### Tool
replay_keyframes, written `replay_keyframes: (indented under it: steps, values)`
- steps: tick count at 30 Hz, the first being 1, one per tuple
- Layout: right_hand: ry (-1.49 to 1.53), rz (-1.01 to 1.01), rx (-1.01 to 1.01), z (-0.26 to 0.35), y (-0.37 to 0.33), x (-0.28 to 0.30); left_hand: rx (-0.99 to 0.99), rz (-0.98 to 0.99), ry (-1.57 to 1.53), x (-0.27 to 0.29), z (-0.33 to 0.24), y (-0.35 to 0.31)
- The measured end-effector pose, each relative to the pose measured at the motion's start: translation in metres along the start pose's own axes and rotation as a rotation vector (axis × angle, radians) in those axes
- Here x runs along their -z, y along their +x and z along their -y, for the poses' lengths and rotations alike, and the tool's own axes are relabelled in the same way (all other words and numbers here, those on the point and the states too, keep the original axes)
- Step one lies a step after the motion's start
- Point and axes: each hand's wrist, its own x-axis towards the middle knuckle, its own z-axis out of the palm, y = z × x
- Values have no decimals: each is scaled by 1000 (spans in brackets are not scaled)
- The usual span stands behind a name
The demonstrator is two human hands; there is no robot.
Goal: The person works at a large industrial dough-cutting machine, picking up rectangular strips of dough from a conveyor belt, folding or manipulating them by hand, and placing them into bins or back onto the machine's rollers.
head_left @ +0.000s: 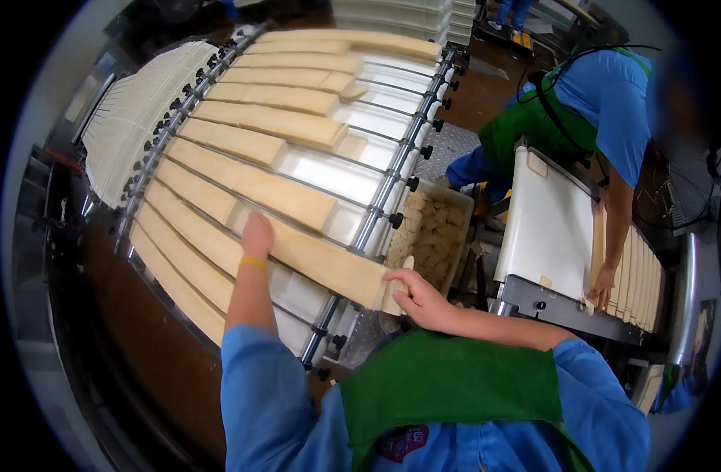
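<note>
Long flat pale strips of dough [242, 175] lie in lanes on a white conveyor belt [313, 169]. At the near side, my left hand [256, 236], a yellow band at its wrist, rests at the inner end of one dough strip [329, 262]; its fingers are hidden or blurred. That strip slants to the right, and its outer end reaches past the rail. There my right hand [423, 300] has its fingers closed on a short end piece of dough [398, 293]. I cannot tell whether this piece is fully apart from the strip.
Metal rails with black knobs [395, 221] and thin rods divide the lanes. Below the belt's right end stands a bin of dough scraps [431, 236]. On the right, a co-worker [588, 118] bends over another white belt [547, 212] with narrow dough strips [632, 275].
</note>
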Motion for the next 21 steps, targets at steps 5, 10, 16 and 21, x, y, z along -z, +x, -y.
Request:
replay_keyframes:
  steps: [5, 10, 16, 21]
  values:
    - [-133, -75, -4, -7, 25, -23, -6, -11, -38, 16, 15, 9]
    - [-104, -89, 135, -28, 56, -47, -189, -93, 9, 35, 10, -20]
    - [-146, -113, 45, -45, 102, -86, -694, -79, -329, 37, -68, -102]
    - [-197, -159, 243, -50, 98, -78, -644, -67, -275, 27, -84, -139]
